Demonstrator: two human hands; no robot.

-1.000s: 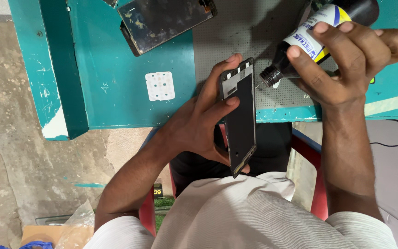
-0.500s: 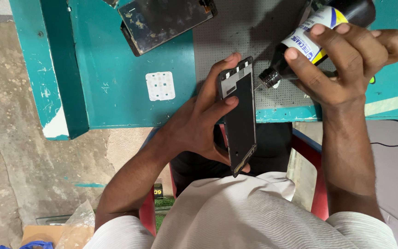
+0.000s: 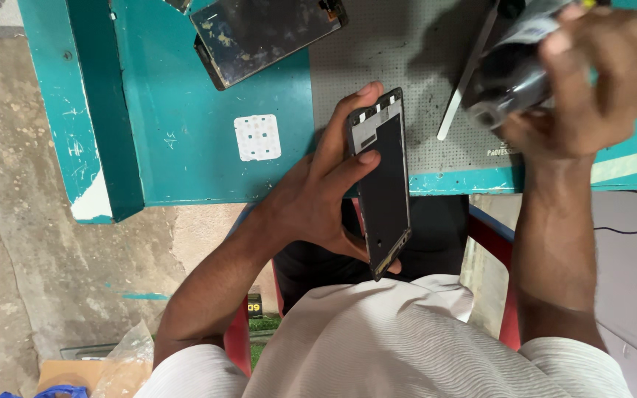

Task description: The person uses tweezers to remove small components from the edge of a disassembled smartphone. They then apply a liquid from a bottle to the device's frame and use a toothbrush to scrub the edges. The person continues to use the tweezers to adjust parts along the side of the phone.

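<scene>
- Left hand (image 3: 318, 203): fingers clamped around dark phone frame (image 3: 383, 184), held upright at counter (image 3: 186, 147) edge.
- Right hand (image 3: 591, 81): closed around blurred dark tube (image 3: 506, 74), above grey mat (image 3: 407, 66).

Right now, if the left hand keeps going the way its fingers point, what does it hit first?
Probably the grey mat on the teal table. The left hand holds the phone frame pointing up-table; depth is unclear.

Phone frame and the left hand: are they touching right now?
Touching. The head view shows the left hand wrapped around the phone frame, fingers lying over its upper edge and the thumb at its lower end, with the frame held off the table.
</scene>
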